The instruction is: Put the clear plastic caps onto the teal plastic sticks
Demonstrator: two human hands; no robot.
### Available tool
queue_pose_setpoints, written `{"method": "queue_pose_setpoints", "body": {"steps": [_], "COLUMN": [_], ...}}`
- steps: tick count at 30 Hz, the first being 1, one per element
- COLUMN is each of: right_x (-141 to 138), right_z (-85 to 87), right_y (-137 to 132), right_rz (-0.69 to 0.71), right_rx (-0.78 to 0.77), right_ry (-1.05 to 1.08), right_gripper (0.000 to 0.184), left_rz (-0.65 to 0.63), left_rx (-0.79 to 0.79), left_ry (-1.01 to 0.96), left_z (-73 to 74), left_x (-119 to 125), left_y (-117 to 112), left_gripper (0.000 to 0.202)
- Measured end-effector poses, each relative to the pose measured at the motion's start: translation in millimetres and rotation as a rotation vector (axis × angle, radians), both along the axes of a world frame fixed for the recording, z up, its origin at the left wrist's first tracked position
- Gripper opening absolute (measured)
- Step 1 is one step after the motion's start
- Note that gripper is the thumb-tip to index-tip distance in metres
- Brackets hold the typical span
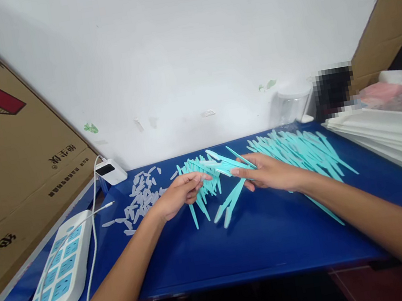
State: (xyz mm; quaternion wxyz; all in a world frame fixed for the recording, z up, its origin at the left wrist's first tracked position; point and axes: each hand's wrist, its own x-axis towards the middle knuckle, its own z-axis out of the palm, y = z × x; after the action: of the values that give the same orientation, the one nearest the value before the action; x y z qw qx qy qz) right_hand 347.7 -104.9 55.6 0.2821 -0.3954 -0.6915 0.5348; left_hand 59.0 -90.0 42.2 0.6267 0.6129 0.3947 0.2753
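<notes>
Turquoise sticks (295, 153) lie in three groups: the biggest pile beyond and to the right of the right hand (261, 171), overlapping too closely to count; a smaller pile (209, 185) beside the left hand (182, 191), likewise uncountable; and a fanned bunch (232, 166) in the right hand itself. That hand is closed around several sticks, thumb on top, their pale ends toward the left hand; two more slant below it, and whether it grips these I cannot tell. The left hand is loosely curled, thumb and forefinger nearly meeting; whether they pinch anything is unclear. Left of it are scattered several dozen small translucent pieces (143, 197).

One white wall (187, 61) rises beyond both hands, with a few torn scraps stuck to it. Beneath them spreads one glossy blue tabletop (262, 247). One big carton (13, 144) leans far left of the left hand; a layered white stack (394, 140) sits well right of the right hand. One power strip (62, 271) lies left of the left arm, one clear container (295, 107) past the right hand's pile, and one white device (115, 174) beyond the translucent pieces.

The carton carries red shapes and dark characters, upside down and not surely legible.
</notes>
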Motion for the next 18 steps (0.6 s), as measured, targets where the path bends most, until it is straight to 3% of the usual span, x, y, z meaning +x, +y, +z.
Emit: {"method": "queue_pose_setpoints", "body": {"steps": [4, 11, 18], "right_x": [-0.2, -0.6, -1.3], "right_z": [-0.3, 0.9, 0.4], "right_y": [0.8, -0.8, 0.4], "right_rz": [0.013, 0.007, 0.030], "right_rx": [0.003, -0.030, -0.050], "right_ry": [-0.010, -0.033, -0.028], "right_gripper": [0.036, 0.038, 0.037], "left_rz": [-0.004, 0.143, 0.248], "left_rx": [0.083, 0.331, 0.290], "left_ry": [0.048, 0.119, 0.032], "left_z": [3.7, 3.2, 1.1], "left_x": [3.5, 11.9, 16.3], "left_y": [-3.4, -8.7, -8.5], "left_gripper": [0.045, 0.042, 0.037]}}
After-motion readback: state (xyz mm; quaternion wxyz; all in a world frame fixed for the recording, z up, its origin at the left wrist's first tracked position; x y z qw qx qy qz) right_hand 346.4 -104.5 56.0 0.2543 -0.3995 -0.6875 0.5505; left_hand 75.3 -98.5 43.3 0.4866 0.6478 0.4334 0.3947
